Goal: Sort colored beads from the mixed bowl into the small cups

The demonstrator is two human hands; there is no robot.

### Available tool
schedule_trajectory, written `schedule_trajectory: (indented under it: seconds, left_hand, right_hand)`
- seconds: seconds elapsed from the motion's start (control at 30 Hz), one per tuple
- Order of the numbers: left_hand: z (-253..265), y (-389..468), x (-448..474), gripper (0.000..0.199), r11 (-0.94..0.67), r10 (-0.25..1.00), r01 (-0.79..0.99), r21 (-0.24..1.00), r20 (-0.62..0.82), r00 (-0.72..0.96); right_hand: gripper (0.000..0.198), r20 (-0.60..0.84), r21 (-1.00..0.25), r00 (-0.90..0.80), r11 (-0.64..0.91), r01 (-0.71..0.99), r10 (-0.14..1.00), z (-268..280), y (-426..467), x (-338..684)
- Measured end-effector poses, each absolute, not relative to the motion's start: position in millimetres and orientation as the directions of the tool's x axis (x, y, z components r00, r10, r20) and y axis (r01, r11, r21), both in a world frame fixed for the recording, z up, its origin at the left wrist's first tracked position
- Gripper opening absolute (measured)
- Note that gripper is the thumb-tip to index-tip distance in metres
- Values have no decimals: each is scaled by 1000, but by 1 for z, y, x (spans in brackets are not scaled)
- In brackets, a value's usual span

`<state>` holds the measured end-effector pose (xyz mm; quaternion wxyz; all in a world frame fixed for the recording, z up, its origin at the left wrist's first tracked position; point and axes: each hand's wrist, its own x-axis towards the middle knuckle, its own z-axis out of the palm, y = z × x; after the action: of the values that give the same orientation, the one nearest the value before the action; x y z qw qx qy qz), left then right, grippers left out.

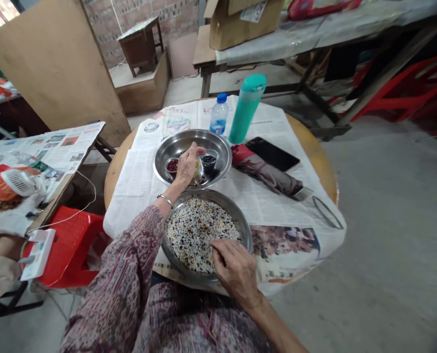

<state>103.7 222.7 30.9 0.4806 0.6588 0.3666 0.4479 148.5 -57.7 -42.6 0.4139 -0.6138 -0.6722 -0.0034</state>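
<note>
My left hand (pixel 187 164), with a bangle at the wrist, is over the far steel bowl (pixel 159 164). Its fingers look drawn together above small cups, and their tips are partly hidden. One cup holds dark red beans (pixel 172 165), another black beans (pixel 208 161); yellow grains (pixel 196 168) show between them, half covered by the hand. My right hand (pixel 236 267) rests at the right side of the near steel bowl (pixel 246 230), thumb and fingers pinched at the mixed white, red, black and yellow grains (pixel 200 230). Whatever either hand holds is too small to make out.
Newspaper (pixel 130 171) covers the round table. Behind the bowls stand a clear bottle (pixel 219 115) with a blue cap and a teal bottle (pixel 247 109). A folded umbrella (pixel 266 174) and a black phone or tablet (pixel 272 153) lie right. A red stool (pixel 67 250) stands left.
</note>
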Motion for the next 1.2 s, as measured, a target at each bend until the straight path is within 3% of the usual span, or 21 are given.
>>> schedule_trajectory:
  seconds: [0.33,0.5,0.6,0.7,0.77,0.87,0.97,1.1,1.2]
  left_hand:
    - [61,211,89,65,74,919,-220,973,19,394]
    - [61,174,76,49,34,935,-339,940,90,343]
    - [48,130,51,29,-98,922,-223,970,173,346]
    - [29,84,15,27,-260,893,43,965,223,392]
    - [17,61,-9,21,-426,847,245,871,288,446]
    - [0,37,-36,15,-633,760,455,627,391,519]
    - [-13,22,-46,12,-684,727,519,512,433,532]
    - [-25,6,-47,11,-692,721,511,509,499,480]
    - [-32,-2,-49,8,-691,722,499,523,539,434]
  right_hand:
    - [19,580,-505,112,249,826,807,-40,-56,148]
    - [18,565,-506,113,235,830,817,-39,-58,149]
    - [17,538,-505,109,217,835,836,-38,-58,149]
    - [16,506,-494,95,197,847,857,-38,-59,149]
    - [15,481,-474,75,187,860,874,-38,-60,150]
    - [15,420,-435,21,181,882,907,-36,-60,153]
    - [18,315,-426,-124,257,867,941,-30,-57,153]
    - [9,179,-425,-383,422,801,906,-19,-48,143]
    - [10,131,-357,-464,478,802,876,-17,-40,137]
